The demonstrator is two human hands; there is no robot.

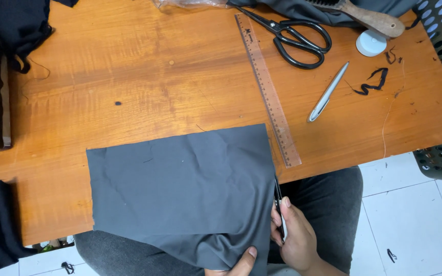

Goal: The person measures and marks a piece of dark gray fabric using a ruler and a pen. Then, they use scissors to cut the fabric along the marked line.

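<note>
White floor tiles [410,204] show past the near edge of our wooden tabletop [144,76], and we look down onto our lap. Our right hand [293,235] is curled shut around a thin dark tool [279,204] that runs along the right edge of the grey cloth [180,189]; we cannot tell what kind of tool it is. Our left hand [241,263] pinches the cloth's bottom edge, thumb on top, just beside the right hand. That cloth lies flat across the tabletop's near edge and hangs over it onto our lap. Just beside its right edge a clear ruler [268,89] lies at a slant. Farther out lie a silver pen [328,92], black scissors [295,38], a white round cap [371,42] and a wooden-handled brush [369,18]. Dark cloth [11,25] sits at the far left corner.
</note>
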